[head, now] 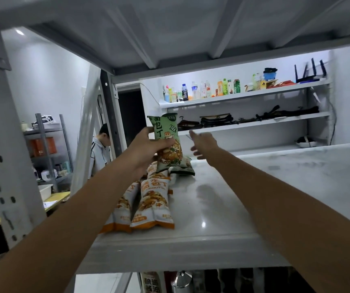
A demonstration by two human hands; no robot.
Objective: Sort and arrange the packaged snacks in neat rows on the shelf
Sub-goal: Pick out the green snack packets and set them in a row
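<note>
1. The left hand (148,148) holds a green snack packet (167,136) upright over the shelf (222,208). Its grip is clamped round the packet's middle, with the thumb at the left edge and the fingers curled across the printed front.
2. The right hand (203,144) is at three o'clock of that packet and apart from it. It holds nothing: its grip is apart, with the fingers spread and loose, stretched toward the back of the shelf.
3. The orange packets (153,206) lie flat at six o'clock of the held one, running along the shelf's left side toward the front edge. A second green packet (183,168) lies flat at about five o'clock, just behind the orange ones. I cannot tell whether the held packet's bottom edge touches them.
4. From where I stand, the packet looks like a puffed, air-filled pouch: light, soft-walled, with crinkly film that is probably a little slick. The pieces inside are likely brittle, so a hard squeeze could crush them.
5. A light hold across the middle looks sensible, or a pinch on the flat sealed strip at the top or the bottom.
6. The shelf top looks glossy, so a packet laid flat should slide easily when nudged into line.
7. A wall rack of bottles (203,89) is at one o'clock, and another person (101,149) stands at nine o'clock
</note>
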